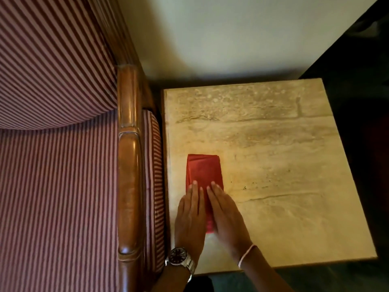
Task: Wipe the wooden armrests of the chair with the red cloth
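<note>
A folded red cloth lies on a pale stone-topped side table, near its left edge. My left hand, with a wristwatch, rests flat on the cloth's near left part. My right hand, with a thin bracelet, lies flat on its near right part. Both hands press down with fingers straight and close together; neither grips the cloth. The chair's wooden armrest runs front to back just left of the table. It is glossy brown and nothing touches it.
The chair's seat and back are covered in red-and-white striped fabric, filling the left half of the view. A pale wall stands behind the table. A dark piece of furniture sits at the right. Dark floor shows below the table's front edge.
</note>
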Tool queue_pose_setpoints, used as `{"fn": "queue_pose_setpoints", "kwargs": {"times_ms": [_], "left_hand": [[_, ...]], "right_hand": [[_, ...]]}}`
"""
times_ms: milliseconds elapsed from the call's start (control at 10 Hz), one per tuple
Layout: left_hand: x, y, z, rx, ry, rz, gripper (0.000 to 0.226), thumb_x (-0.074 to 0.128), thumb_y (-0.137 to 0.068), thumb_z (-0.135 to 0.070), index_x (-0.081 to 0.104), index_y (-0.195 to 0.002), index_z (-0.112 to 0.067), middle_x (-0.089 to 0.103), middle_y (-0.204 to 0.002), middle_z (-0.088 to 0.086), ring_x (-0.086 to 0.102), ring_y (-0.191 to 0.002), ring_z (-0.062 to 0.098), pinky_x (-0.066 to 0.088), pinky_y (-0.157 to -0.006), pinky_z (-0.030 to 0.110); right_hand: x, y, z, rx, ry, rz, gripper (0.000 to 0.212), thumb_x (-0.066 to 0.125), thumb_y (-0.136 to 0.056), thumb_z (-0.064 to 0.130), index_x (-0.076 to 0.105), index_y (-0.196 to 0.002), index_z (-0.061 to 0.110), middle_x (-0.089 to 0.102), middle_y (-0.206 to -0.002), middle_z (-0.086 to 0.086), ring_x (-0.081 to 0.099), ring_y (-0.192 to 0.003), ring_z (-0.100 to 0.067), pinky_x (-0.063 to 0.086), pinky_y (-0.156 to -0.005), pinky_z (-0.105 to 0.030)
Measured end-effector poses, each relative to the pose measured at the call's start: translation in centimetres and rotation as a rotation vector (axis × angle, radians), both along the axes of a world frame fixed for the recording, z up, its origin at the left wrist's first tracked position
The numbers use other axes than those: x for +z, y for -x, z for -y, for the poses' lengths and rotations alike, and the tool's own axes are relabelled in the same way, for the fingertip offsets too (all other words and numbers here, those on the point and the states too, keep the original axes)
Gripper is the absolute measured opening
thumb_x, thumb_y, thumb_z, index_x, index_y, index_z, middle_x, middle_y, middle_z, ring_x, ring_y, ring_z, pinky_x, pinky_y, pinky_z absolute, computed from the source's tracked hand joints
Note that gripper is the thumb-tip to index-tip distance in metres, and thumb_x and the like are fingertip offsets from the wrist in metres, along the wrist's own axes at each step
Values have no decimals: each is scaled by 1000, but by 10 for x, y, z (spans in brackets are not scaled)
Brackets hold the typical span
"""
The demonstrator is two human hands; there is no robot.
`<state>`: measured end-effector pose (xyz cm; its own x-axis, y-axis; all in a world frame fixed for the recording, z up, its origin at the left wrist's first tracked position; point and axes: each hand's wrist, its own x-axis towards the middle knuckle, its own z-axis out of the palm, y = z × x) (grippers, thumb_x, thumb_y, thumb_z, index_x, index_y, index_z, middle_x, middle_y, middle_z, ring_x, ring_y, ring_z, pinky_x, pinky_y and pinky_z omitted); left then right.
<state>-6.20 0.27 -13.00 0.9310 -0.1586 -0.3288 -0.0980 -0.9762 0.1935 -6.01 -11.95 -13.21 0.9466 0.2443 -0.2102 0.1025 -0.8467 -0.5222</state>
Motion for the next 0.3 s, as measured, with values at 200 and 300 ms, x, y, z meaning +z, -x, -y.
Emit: {"fn": "queue_pose_setpoints", "kwargs": {"times_ms": [200,300], "left_hand": [[-1,-10,-8,-59,6,-175,88,73,-84,-33,29,-155,-6,25,-164,19,30,-152,33,35,-122,45],[8,-24,-11,-117,-9,-317,86,52,-99,-35,-4,-158,-8,-6,-169,18,1,-158,33,9,-129,45]], "right_hand": [[-3,-2,-3,51,27,-87,87,86,-79,17,40,-152,2,39,-161,-20,40,-148,-35,48,-113,-50],[6,-16,-4,75,87,-240,87,65,-97,28,9,-162,15,5,-173,-8,10,-161,-24,15,-130,-35]]}}
